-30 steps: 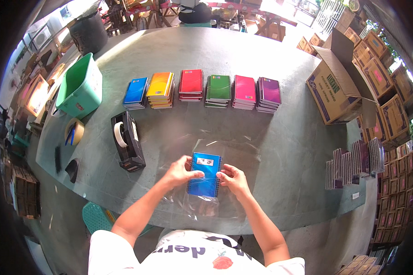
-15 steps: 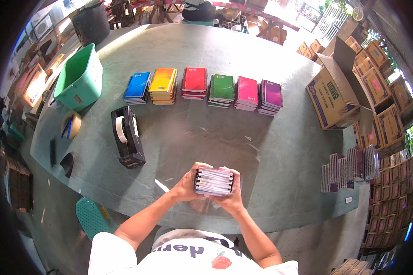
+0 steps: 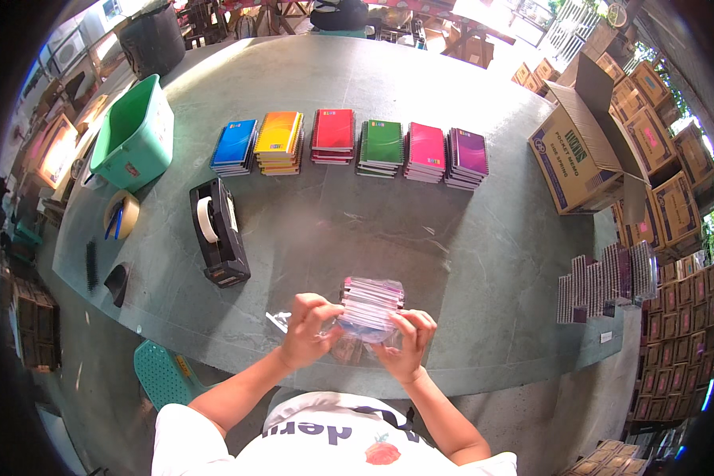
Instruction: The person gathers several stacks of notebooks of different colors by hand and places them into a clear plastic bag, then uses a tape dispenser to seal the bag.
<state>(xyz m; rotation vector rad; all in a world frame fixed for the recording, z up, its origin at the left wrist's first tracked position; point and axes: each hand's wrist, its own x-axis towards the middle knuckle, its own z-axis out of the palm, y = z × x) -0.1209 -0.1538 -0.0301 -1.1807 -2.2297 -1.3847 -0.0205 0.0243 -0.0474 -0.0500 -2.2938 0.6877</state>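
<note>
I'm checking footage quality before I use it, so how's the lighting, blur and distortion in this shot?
Head view: strong fisheye, the table edge bows and the corners go black. Daylight is bright, blown out at the top. Both hands and the plastic-wrapped stack of notebooks look slightly soft; the notebook piles stay sharp.

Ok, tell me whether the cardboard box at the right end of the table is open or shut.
Open. The cardboard box has its top flaps raised and spread, one standing up behind it. What is inside cannot be seen from here.
</note>
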